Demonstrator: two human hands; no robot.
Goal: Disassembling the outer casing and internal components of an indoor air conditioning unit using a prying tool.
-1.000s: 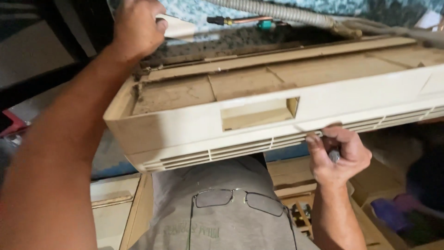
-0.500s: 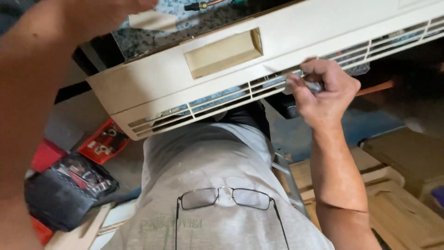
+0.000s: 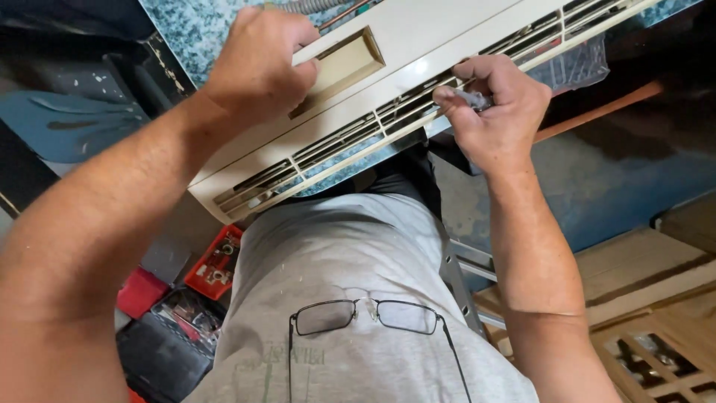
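The air-conditioner housing [image 3: 403, 82] is cream plastic, smooth with a dull sheen, yellowed and grimy along its slotted grille [image 3: 328, 149]. Pinched in the right hand [image 3: 496, 112] is a small grey piece [image 3: 471, 98] against the slats, too blurred to tell its material. The left hand [image 3: 257, 63] rests on the plastic beside the recessed panel [image 3: 339, 67]. Behind lies a speckled blue-green surface [image 3: 186, 30] that looks like polished stone. The grey T-shirt [image 3: 335, 254] is matt knit cloth, flecked with pale spots; thin dark-framed glasses [image 3: 365, 317] with glossy lenses hang on it. At lower right, the wooden frames [image 3: 656, 336] look bare and unvarnished.
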